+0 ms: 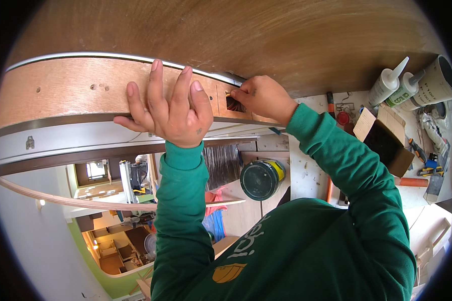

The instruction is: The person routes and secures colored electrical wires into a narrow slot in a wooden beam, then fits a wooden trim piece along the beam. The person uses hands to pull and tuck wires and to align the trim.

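A long plywood strip point(60, 85) with several small holes runs across the upper left, beneath a brown wood panel point(196, 35). My left hand point(178, 108) lies on this strip with its fingers spread, holding nothing. To its right, a rectangular cutout point(234, 104) opens in the plywood, and thin reddish strands that look like wires show inside. My right hand point(263, 96) is at that cutout, thumb and fingers pinched together at its upper right edge. Whatever lies between those fingertips is hidden.
On the white surface at right stand sealant cartridges point(386, 84), a grey pipe piece point(434, 83), an opened cardboard box point(386, 143) and hand tools point(429, 168). A dark-lidded bucket point(260, 180) is below the strip. A curved wooden edge point(85, 199) crosses the lower left.
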